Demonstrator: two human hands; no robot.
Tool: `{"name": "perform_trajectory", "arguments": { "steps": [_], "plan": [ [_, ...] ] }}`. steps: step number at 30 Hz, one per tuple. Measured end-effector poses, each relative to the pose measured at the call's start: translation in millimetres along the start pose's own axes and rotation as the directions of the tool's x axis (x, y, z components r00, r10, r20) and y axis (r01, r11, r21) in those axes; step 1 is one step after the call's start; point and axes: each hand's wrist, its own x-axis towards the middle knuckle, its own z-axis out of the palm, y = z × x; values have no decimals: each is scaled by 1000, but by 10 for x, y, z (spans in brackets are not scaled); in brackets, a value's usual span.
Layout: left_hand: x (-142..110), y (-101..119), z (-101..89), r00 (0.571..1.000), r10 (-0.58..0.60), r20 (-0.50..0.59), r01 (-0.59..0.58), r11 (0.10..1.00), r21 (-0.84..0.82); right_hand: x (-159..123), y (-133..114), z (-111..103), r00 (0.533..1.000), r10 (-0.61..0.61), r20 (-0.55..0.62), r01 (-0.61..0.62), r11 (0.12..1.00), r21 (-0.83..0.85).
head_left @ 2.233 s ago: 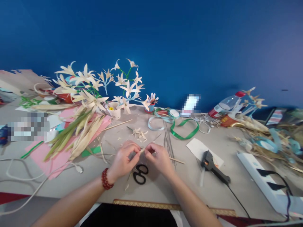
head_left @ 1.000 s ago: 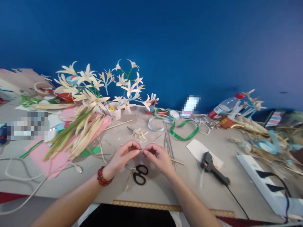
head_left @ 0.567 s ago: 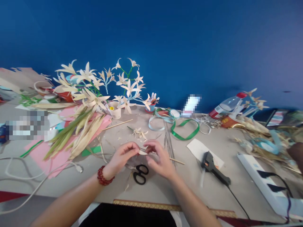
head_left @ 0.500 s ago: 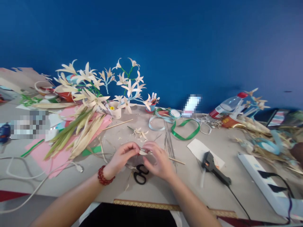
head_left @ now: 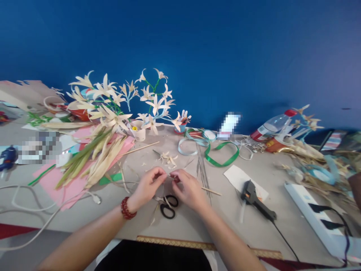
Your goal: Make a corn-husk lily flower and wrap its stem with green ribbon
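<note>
My left hand (head_left: 149, 187) is closed in a pinch, with a red beaded bracelet (head_left: 128, 209) on the wrist. Facing it, my right hand (head_left: 187, 188) pinches too, its fingertips almost meeting the left ones. A thin sliver seems to run between the fingertips, too small to name. Below the hands lie black-handled scissors (head_left: 168, 211), with a narrow pale strip (head_left: 169, 203) across the handles. Just beyond, a small cream husk flower (head_left: 168, 159) rests on the table. A thin wooden stick (head_left: 212, 191) and grey wires (head_left: 202, 171) lie by my right hand.
Cream flowers (head_left: 114, 117) stand at the back left above dried husks (head_left: 105, 162) on pink paper (head_left: 58, 192). Green ribbon (head_left: 221, 164) curls behind my hands. To the right are a glue gun (head_left: 255, 199) on white paper, a power strip (head_left: 310, 218) and a plastic bottle (head_left: 273, 125).
The pale petal-like strip that showed between my fingertips is gone from there; a pale strip now shows across the scissors' handles. Both hands stay close together, and the view has shifted slightly.
</note>
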Motion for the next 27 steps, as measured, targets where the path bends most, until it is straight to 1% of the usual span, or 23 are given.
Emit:
{"name": "perform_trajectory", "arguments": {
  "steps": [2,3,4,5,7,8,9,10,14,17,19,20,21,22,23,24,25,26,27],
  "plan": [
    [25,-41,-26,999,18,-45,-16,999,31,18,8,-32,997,40,67,-39,999,-15],
    [34,-53,-41,998,31,-59,-29,999,46,26,3,-62,993,22,116,-20,1000,-16],
    [41,-60,-56,996,47,-71,-42,997,63,32,-8,-98,984,-22,179,23,1000,-7],
    [45,-62,-69,995,62,-76,-56,995,78,34,-25,-135,963,-86,254,85,996,15],
    [47,-58,-91,994,86,-70,-79,992,95,28,-71,-193,894,-220,391,205,975,81],
    [47,-56,-99,993,101,-59,-94,989,111,20,-95,-207,862,-260,435,242,965,98],
    [46,-54,-106,991,128,-42,-121,983,141,9,-115,-208,841,-277,464,264,960,95],
    [45,-55,-111,985,169,-20,-162,969,184,-2,-132,-197,832,-277,481,277,958,72],
    [42,-77,-121,941,330,77,-333,861,383,-32,-152,-101,827,-237,510,299,954,-41],
    [36,-65,-124,930,354,100,-359,814,456,-34,-140,-65,832,-222,508,277,960,-34],
    [28,-25,-130,927,364,87,-362,814,455,-29,-122,-68,845,-212,492,222,974,37],
    [23,2,-134,926,371,71,-364,824,435,-26,-107,-74,858,-196,475,171,981,95],
    [17,30,-137,924,379,54,-367,839,402,-22,-89,-79,877,-163,452,95,981,170],
    [9,58,-141,922,386,39,-373,856,359,-18,-68,-85,900,-107,422,-8,965,262],
    [1,82,-143,920,391,28,-380,872,310,-14,-45,-89,919,-31,394,-126,922,367],
    [-9,102,-143,918,395,25,-387,884,262,-9,-21,-92,926,55,372,-241,847,474],
    [-21,117,-141,915,403,30,-399,890,220,-5,1,-92,923,136,360,-333,750,572],
    [-33,128,-137,910,413,42,-413,891,188,-2,19,-91,912,197,359,-396,646,653],
    [-46,135,-129,903,425,55,-428,888,167,1,32,-87,901,235,365,-433,552,712]
  ]
}}
